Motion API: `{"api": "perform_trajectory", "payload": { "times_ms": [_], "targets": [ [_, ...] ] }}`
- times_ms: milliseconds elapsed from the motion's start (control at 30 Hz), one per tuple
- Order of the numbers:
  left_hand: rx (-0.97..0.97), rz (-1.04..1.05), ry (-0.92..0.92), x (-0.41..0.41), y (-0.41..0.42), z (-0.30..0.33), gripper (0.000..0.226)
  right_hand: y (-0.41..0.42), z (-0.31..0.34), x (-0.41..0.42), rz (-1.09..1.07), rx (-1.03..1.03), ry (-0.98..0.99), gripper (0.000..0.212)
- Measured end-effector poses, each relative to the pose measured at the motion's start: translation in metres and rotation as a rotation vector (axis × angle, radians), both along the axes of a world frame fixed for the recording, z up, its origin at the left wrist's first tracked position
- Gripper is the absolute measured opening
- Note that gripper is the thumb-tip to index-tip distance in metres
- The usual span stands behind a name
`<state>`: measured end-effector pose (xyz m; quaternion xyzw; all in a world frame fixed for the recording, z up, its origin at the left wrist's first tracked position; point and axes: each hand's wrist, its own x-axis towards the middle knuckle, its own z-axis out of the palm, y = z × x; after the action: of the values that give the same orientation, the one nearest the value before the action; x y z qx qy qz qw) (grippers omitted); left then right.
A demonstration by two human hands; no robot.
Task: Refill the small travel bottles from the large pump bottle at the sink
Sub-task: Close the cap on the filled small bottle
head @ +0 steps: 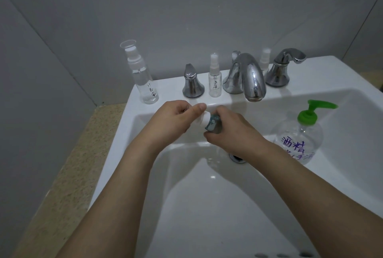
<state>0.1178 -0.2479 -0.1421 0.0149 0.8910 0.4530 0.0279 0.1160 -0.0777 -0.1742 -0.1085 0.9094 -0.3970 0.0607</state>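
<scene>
Over the sink basin, my right hand [230,130] grips a small teal travel bottle [213,126] lying sideways. My left hand [176,118] pinches its white cap [202,117] between thumb and fingers. The large clear pump bottle [300,139] with a green pump and purple writing stands inside the basin at the right. A taller clear spray bottle [143,77] stands on the rim at the back left. A small spray bottle [215,79] stands between the left tap handle and the spout. Another small spray bottle [264,60] is partly hidden behind the spout.
The chrome spout [248,77] arches over the basin, with a tap handle at the left [192,83] and one at the right [284,66]. The white sink [116,133] has a drain [238,157] under my right wrist. A speckled counter [68,166] lies left.
</scene>
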Motion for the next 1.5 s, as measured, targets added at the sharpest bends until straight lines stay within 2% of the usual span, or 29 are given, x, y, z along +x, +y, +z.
{"api": "perform_trajectory", "payload": {
  "times_ms": [167,267,600,733,900,1067,1200,1267,1367,1433,1500],
  "targets": [
    [0.096,-0.088,0.002,0.0,0.0009,0.0002,0.019,0.0008,-0.0017,-0.0015,0.01,0.048,0.0,0.023],
    [0.153,-0.139,-0.014,0.0003,0.0012,0.0005,0.009,0.0015,-0.0026,-0.0018,0.008,0.047,-0.001,0.025],
    [0.265,-0.215,-0.09,0.0014,0.0011,-0.0004,0.026,0.0,-0.0041,-0.0034,0.019,0.031,-0.009,0.02],
    [0.387,-0.212,-0.088,0.0011,0.0032,0.0005,0.017,-0.001,-0.005,-0.0029,0.017,0.012,-0.014,0.019],
    [0.338,-0.176,-0.023,-0.0005,0.0052,-0.0026,0.02,-0.001,-0.0058,-0.0031,0.007,0.007,-0.007,0.02],
    [0.397,-0.213,-0.041,0.0004,0.0044,-0.0013,0.037,-0.001,-0.0058,-0.0036,0.007,0.005,-0.008,0.021],
    [0.452,-0.202,-0.062,-0.0006,0.0036,-0.0018,0.037,-0.0005,-0.0055,-0.0032,0.009,-0.013,-0.011,0.022],
    [0.426,-0.122,-0.068,-0.0025,0.0047,-0.0021,0.036,-0.0004,-0.0057,-0.0033,0.007,-0.015,-0.01,0.021],
    [0.205,0.036,-0.028,-0.0008,0.0076,0.0001,0.035,-0.0012,-0.0053,-0.0033,0.008,0.001,-0.002,0.021],
    [0.09,0.062,-0.011,-0.0003,0.0074,-0.0005,0.041,-0.0014,-0.0049,-0.0031,0.016,0.003,-0.003,0.019],
    [0.079,0.038,-0.014,0.0005,0.007,0.001,0.034,-0.0016,-0.0044,-0.0023,0.028,0.011,-0.002,0.019]
  ]
}}
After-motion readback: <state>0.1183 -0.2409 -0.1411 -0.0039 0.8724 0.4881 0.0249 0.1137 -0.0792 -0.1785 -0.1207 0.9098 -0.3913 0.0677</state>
